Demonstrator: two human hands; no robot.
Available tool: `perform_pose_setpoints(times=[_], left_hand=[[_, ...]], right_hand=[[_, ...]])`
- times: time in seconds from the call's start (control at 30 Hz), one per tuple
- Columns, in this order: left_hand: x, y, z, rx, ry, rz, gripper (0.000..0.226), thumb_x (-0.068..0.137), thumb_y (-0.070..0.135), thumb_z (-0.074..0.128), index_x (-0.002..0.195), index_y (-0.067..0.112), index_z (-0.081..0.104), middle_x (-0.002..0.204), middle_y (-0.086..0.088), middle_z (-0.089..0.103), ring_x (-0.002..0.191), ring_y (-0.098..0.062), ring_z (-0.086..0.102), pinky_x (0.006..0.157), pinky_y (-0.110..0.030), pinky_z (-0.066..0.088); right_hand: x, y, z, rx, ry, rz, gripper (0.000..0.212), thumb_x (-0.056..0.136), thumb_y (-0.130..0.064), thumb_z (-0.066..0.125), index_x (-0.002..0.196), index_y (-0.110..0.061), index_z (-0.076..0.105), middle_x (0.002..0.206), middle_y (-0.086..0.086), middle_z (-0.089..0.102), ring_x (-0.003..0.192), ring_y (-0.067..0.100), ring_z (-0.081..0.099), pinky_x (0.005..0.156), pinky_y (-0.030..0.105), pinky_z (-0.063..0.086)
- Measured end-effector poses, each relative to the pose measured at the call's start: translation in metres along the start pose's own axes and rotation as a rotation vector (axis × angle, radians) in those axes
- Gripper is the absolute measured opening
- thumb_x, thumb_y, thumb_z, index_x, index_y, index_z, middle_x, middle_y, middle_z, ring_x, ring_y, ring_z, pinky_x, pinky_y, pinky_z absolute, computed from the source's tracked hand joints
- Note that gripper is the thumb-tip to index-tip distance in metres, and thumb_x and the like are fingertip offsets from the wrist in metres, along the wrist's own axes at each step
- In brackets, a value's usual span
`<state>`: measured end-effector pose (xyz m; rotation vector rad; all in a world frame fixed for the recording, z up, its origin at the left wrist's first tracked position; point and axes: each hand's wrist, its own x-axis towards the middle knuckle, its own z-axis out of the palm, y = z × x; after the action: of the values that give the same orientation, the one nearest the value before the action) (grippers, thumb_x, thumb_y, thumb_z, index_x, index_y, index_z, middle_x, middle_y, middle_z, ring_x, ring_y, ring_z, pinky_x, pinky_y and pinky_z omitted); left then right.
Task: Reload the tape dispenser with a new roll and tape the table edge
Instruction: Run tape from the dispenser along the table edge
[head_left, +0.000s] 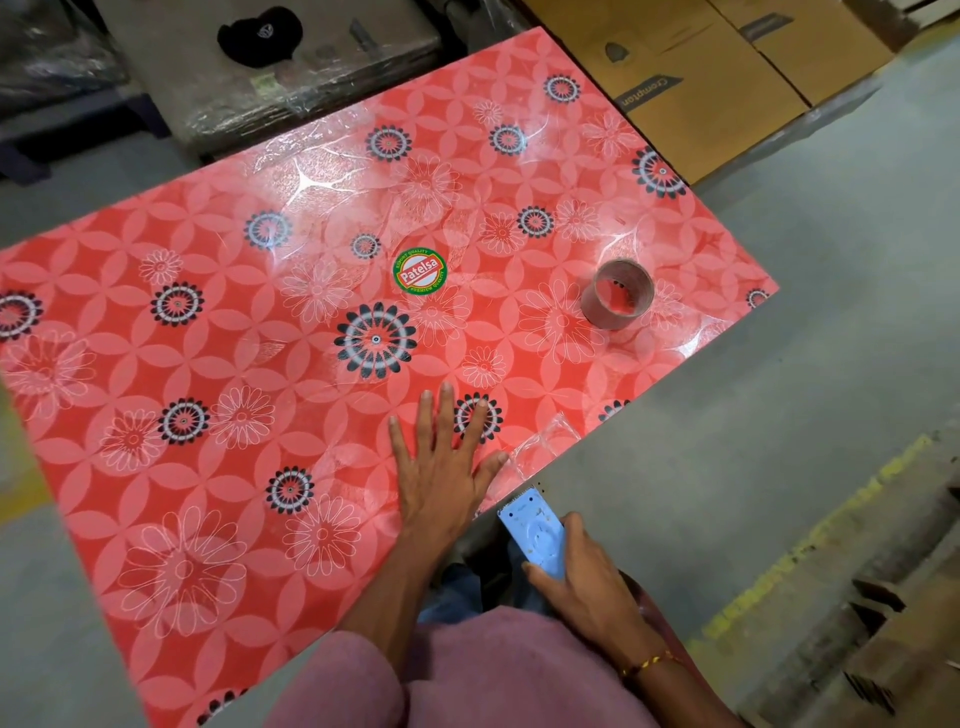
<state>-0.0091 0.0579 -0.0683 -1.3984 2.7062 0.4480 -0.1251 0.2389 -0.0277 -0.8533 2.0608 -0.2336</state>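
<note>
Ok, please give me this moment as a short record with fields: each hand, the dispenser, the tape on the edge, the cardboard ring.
left hand: flat on the red table, fingers spread, near the edge
right hand: grips the blue tape dispenser just off the table edge
clear tape: wrinkled strip on the table edge, beside the left thumb
cardboard ring: empty core, on the table, apart from both hands

- My left hand (441, 467) lies flat, fingers spread, on the red floral table (208, 364) near its lower right edge.
- My right hand (587, 577) grips a light blue tape dispenser (537, 535), lower centre.
- A cardboard tape core (617, 300) stands at right.
</note>
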Motion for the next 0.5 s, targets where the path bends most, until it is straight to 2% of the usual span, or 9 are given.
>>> perform_pose_setpoints(times=[0.1,0.3,0.5], left_hand=[[0.000,0.000,0.001,-0.007,0.018,0.007,0.073,0.093,0.074,0.013,0.157,0.041,0.007,0.169,-0.007,-0.006,0.156,-0.031,-0.004,0.119,-0.067,-0.001],[0.000,-0.001,0.004,0.005,0.022,0.006,0.074,0.092,0.075,0.012,0.157,0.040,0.007,0.169,-0.008,-0.004,0.156,-0.032,-0.002,0.119,-0.068,0.001],[0.001,-0.001,0.004,0.000,0.018,0.010,0.074,0.093,0.075,0.012,0.158,0.040,0.005,0.169,-0.008,-0.006,0.155,-0.032,-0.005,0.118,-0.069,0.001]], right_hand=[[0.000,-0.004,-0.002,-0.041,-0.015,-0.014,0.045,0.083,-0.058,0.057,0.101,-0.030,0.027,0.109,0.002,0.062,0.099,0.028,0.060,0.076,0.038,0.047],[0.003,-0.014,-0.007,-0.069,-0.044,0.017,0.046,0.084,-0.054,0.059,0.102,-0.026,0.026,0.110,0.003,0.061,0.087,0.026,0.053,0.074,0.036,0.044],[0.003,-0.021,-0.011,-0.069,-0.080,0.030,0.048,0.082,-0.052,0.059,0.104,-0.025,0.026,0.115,0.009,0.062,0.098,0.035,0.061,0.077,0.039,0.047]])
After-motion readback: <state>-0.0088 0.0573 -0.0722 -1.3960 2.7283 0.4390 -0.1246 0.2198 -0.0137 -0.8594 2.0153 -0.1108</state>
